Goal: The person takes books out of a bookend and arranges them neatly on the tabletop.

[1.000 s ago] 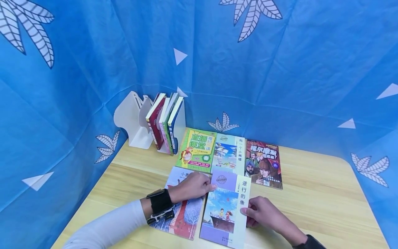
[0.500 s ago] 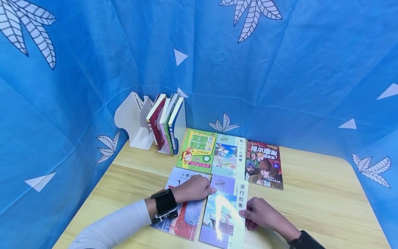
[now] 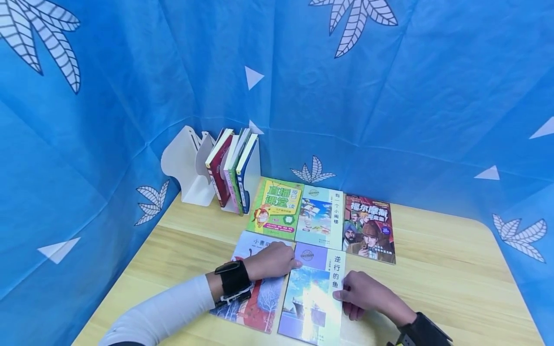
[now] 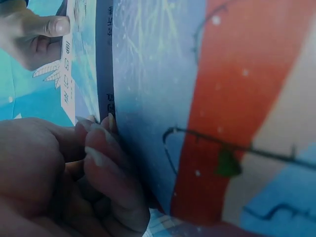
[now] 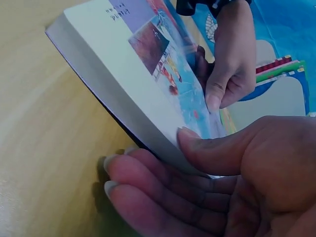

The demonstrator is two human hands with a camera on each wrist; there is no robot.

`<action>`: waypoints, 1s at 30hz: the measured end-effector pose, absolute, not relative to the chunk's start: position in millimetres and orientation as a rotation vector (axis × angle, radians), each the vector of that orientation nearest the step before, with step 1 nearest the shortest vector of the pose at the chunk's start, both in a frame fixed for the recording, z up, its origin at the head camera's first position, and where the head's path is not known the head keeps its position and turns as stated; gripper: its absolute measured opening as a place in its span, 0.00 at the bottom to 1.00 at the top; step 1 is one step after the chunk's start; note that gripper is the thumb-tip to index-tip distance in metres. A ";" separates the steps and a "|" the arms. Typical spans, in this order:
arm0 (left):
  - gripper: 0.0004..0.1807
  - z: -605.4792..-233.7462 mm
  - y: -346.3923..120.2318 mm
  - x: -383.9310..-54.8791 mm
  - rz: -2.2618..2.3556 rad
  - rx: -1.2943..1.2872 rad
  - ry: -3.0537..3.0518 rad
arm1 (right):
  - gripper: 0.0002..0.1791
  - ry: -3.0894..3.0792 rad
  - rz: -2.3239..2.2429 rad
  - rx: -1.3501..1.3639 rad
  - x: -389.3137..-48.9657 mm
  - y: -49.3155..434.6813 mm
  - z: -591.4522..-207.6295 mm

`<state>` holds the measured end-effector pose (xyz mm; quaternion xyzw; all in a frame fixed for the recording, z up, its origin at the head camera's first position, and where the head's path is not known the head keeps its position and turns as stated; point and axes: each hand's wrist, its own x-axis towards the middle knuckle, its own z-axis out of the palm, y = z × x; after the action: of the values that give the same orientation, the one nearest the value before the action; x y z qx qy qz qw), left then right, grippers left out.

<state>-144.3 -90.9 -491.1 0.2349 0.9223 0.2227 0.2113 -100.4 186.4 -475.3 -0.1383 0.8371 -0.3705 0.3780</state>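
Note:
A purple and pale-green paperback book (image 3: 308,300), with a boat and two figures on its cover, lies at the table's near middle. My left hand (image 3: 272,261) holds its upper left edge, thumb on the cover; in the left wrist view its fingertips sit at the gap between two books. Across from it, my right hand (image 3: 363,294) pinches the right edge, thumb on top and fingers at the side and underneath, as the right wrist view shows. Beneath my left wrist lies a book with a red deer (image 3: 267,302), partly covered by the hand and wrist strap.
Behind lie a green-yellow book (image 3: 277,209), a teal book (image 3: 319,216) and a dark red book (image 3: 369,229) in a row. A white book rack (image 3: 183,168) with several upright books (image 3: 231,173) stands back left. A blue curtain (image 3: 311,86) hangs behind the wooden table (image 3: 450,278).
The purple book has shifted slightly towards me, its top edge now just below the teal book. Glare has appeared on its cover. Both hands have stayed on it.

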 end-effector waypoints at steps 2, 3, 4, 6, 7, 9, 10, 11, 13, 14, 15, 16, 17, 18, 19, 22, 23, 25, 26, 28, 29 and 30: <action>0.24 -491.5 -90.5 -144.5 0.601 0.648 2.566 | 0.19 2.138 -0.922 -0.353 -101.5 185.6 -474.0; 0.23 -491.5 -90.2 -144.4 0.590 0.645 2.566 | 0.19 2.139 -0.914 -0.353 -101.7 185.2 -473.5; 0.22 -491.4 -89.9 -144.5 0.582 0.639 2.565 | 0.19 2.135 -0.910 -0.347 -101.9 184.8 -472.9; 0.22 -491.1 -89.2 -144.5 0.566 0.630 2.562 | 0.20 2.129 -0.905 -0.334 -101.8 184.5 -472.2; 0.21 -490.8 -88.8 -144.4 0.564 0.622 2.558 | 0.20 2.127 -0.903 -0.324 -101.5 184.5 -472.0; 0.20 -490.2 -87.9 -144.1 0.567 0.600 2.549 | 0.20 2.118 -0.911 -0.302 -101.2 184.8 -472.0; 0.20 -489.9 -87.5 -143.9 0.573 0.586 2.545 | 0.20 2.113 -0.918 -0.291 -101.1 185.0 -472.2; 0.19 -489.4 -87.1 -143.7 0.576 0.575 2.544 | 0.19 2.113 -0.922 -0.282 -101.1 185.3 -472.8; 0.19 -488.6 -86.5 -142.9 0.586 0.551 2.543 | 0.19 2.107 -0.932 -0.270 -101.2 185.8 -473.7; 0.18 -488.2 -86.4 -142.5 0.589 0.542 2.545 | 0.19 2.104 -0.937 -0.266 -101.3 185.7 -474.4; 0.18 -487.8 -86.4 -142.0 0.592 0.535 2.548 | 0.19 2.103 -0.942 -0.263 -101.6 185.5 -475.1; 0.18 -487.4 -86.3 -141.7 0.590 0.533 2.554 | 0.19 2.102 -0.944 -0.260 -101.9 185.7 -475.8; 0.18 -487.4 -86.4 -141.4 0.592 0.532 2.560 | 0.19 2.102 -0.945 -0.260 -102.1 185.7 -476.3; 0.18 -487.5 -86.5 -141.1 0.597 0.528 2.563 | 0.19 2.102 -0.946 -0.261 -102.3 185.8 -476.8; 0.18 -487.9 -86.7 -140.7 0.601 0.525 2.567 | 0.19 2.103 -0.947 -0.261 -102.6 185.8 -477.3; 0.19 -488.8 -87.4 -139.7 0.611 0.522 2.574 | 0.19 2.110 -0.940 -0.267 -103.3 186.1 -478.5; 0.19 -488.9 -87.6 -139.2 0.613 0.519 2.574 | 0.19 2.112 -0.939 -0.269 -103.4 186.2 -478.7; 0.19 -489.3 -87.5 -138.6 0.615 0.516 2.574 | 0.20 2.112 -0.938 -0.269 -103.5 186.2 -479.1; 0.19 -489.0 -87.5 -138.3 0.617 0.515 2.574 | 0.20 2.112 -0.937 -0.271 -103.5 186.2 -479.2; 0.18 -488.6 -87.5 -138.0 0.621 0.512 2.572 | 0.19 2.115 -0.941 -0.272 -103.3 186.3 -479.2; 0.18 -488.4 -87.7 -137.8 0.627 0.512 2.571 | 0.19 2.116 -0.944 -0.272 -103.2 186.2 -479.0; 0.18 -488.4 -88.0 -137.7 0.639 0.515 2.570 | 0.19 2.118 -0.945 -0.271 -103.0 186.2 -478.7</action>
<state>-137.7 -88.0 -488.4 0.1862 0.9292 0.2311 0.2202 -103.0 186.2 -478.7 -0.1067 0.8343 -0.3723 0.3923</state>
